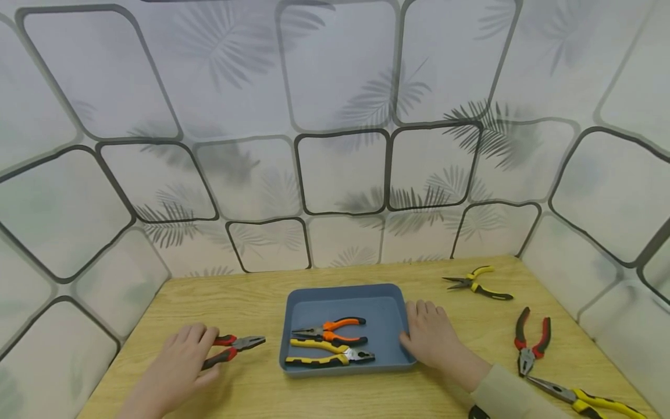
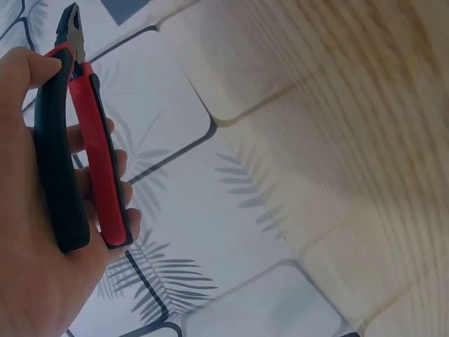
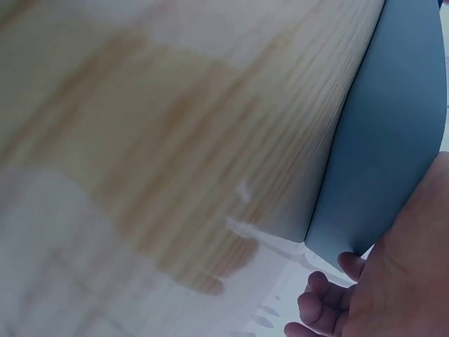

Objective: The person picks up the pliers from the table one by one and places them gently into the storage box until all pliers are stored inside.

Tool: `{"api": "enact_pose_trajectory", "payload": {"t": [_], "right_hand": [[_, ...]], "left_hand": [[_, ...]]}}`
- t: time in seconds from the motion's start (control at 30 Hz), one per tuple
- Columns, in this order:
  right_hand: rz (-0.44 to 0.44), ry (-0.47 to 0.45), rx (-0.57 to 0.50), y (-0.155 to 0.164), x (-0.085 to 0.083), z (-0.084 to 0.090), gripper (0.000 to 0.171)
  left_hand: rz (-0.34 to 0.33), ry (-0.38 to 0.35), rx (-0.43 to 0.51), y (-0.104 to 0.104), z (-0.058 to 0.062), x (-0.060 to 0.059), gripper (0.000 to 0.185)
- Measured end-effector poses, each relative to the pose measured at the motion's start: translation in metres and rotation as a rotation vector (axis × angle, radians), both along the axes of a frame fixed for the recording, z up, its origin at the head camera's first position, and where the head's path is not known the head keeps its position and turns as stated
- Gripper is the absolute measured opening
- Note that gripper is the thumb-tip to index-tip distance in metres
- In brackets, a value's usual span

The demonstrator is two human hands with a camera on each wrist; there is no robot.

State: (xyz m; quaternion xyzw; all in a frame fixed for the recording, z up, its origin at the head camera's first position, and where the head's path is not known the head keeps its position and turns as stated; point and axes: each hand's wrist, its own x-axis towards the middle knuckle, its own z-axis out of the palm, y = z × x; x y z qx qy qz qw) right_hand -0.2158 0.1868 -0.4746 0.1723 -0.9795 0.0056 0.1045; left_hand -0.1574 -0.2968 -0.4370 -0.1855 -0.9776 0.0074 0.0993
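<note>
My left hand (image 1: pixel 180 361) holds red-and-black combination pliers (image 1: pixel 242 343) above the table, left of a blue-grey tray (image 1: pixel 384 372). In the left wrist view, the thumb lies on the black side of one handle and the fingers wrap behind the other handle; the pliers' jaws point away from the palm. At the tray's right side, my right hand (image 1: pixel 433 336) grips the wall, with the thumb over the rim and the other fingers outside. Inside the tray lie orange-and-black long-nose pliers (image 1: pixel 335 336) and yellow-and-black combination pliers (image 1: pixel 327 356).
On the right of the wooden table (image 1: pixel 235 297) lie yellow-and-black long-nose pliers (image 1: pixel 476 283), red-and-black pliers (image 1: pixel 530 349) and larger yellow-and-black long-nose pliers (image 1: pixel 573 396). A dark object (image 1: pixel 477 412) shows partly by the right sleeve. Patterned walls (image 1: pixel 345 174) enclose the back and sides.
</note>
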Motion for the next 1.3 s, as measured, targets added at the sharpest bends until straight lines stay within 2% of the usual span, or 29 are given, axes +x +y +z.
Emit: {"api": "enact_pose_trajectory", "payload": {"t": [0.47, 0.8, 1.3], "right_hand": [[-0.007, -0.002, 0.015, 0.000, 0.000, -0.001, 0.043], [-0.009, 0.004, 0.020, 0.000, 0.000, -0.001, 0.045], [-0.013, -0.027, 0.009, 0.000, 0.000, 0.000, 0.044]], "left_hand": [[-0.056, 0.029, -0.018, 0.014, 0.004, -0.004, 0.042], [-0.095, 0.015, -0.045, 0.028, 0.001, -0.011, 0.041], [-0.153, 0.058, -0.069, 0.053, 0.002, -0.022, 0.040]]}}
